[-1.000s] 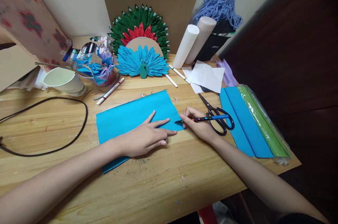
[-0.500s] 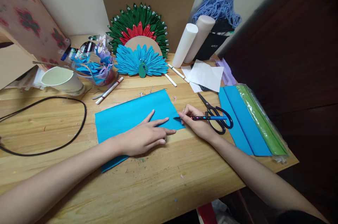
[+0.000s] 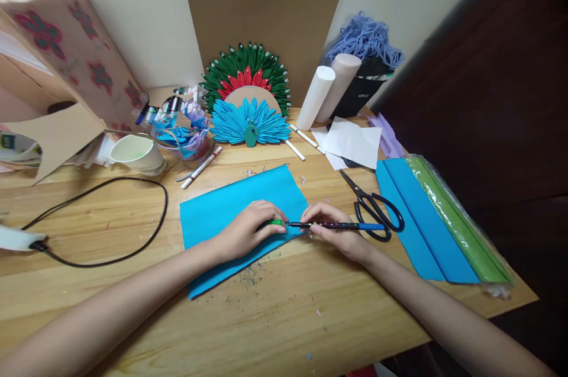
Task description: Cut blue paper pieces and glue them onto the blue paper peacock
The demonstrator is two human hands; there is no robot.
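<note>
A folded sheet of blue crepe paper (image 3: pixel 222 211) lies on the wooden table under both hands. My left hand (image 3: pixel 252 223) is closed on a small green pen cap (image 3: pixel 275 222), over the paper's right half. Between the fingers of my right hand (image 3: pixel 331 226) is a thin dark marker (image 3: pixel 341 225) with a blue end. The marker's bare tip points left, just short of the green cap. Black-handled scissors (image 3: pixel 361 193) lie right beside my right hand, partly behind the marker's blue end.
Blue and green crepe paper packs (image 3: pixel 444 217) lie at the right. Behind stand a blue paper peacock (image 3: pixel 251 122), white rolls (image 3: pixel 317 96) and cardboard (image 3: pixel 266 10). A paper cup (image 3: pixel 137 155), a tub of scraps (image 3: pixel 186 134) and a black cable (image 3: pixel 166 211) are at the left.
My left hand lay flat with fingers spread on the blue paper; now it is closed on the green cap. The marker has lifted off the paper and levelled toward the cap. The view has shifted.
</note>
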